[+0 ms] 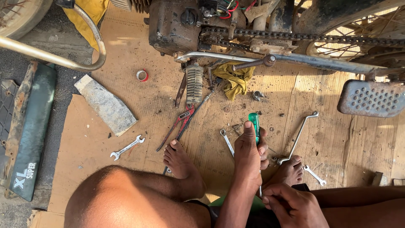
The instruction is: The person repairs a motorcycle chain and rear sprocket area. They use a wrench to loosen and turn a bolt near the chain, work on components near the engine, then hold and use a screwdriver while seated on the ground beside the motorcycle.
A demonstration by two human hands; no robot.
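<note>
Motorbike [177, 25] on cardboard [126, 63]. Left hand [248, 154] has its fingers wrapped around the green screwdriver [254, 122], held upright between the feet. Right hand [291, 204] pinches the shaft's low end. Step looks like working the tip; next calls for a steady grip.

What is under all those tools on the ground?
Brown cardboard lies under the spanners and red pliers. Dark ground shows beside it; what lies beneath the cardboard is covered.

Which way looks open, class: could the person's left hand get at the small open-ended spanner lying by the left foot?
Probably yes. The left hand grips a green-handled screwdriver, so it is occupied, but only bare cardboard surrounds the spanner.
</note>
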